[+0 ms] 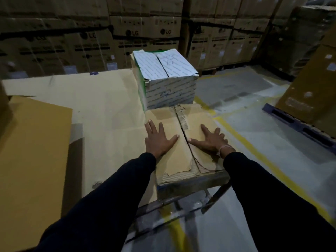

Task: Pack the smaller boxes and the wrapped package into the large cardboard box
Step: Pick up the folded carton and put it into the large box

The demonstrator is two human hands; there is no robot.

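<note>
Head camera puts you in a warehouse aisle, with stacked cartons (pixel 145 33) walling the far side and flat cardboard sheets (pixel 81 106) spread over the floor to your left. Right under you sits a brown cardboard box (pixel 174 160), resting on what looks like a metal trolley frame (pixel 172 202), though the dim light makes that hard to confirm. Its two top flaps are folded down and meet along a ragged centre seam. Just behind it, touching its far edge, stands a taller box in white printed wrap (pixel 167 79), also closed. Your left hand (pixel 158 139) lies flat and spread on the left flap; your right hand (pixel 211 139) lies flat and spread on the right one, gripping nothing. You seem to be pressing the flaps shut, so packing looks close to finished. Next, keep both flaps level and the seam tight for sealing.
</note>
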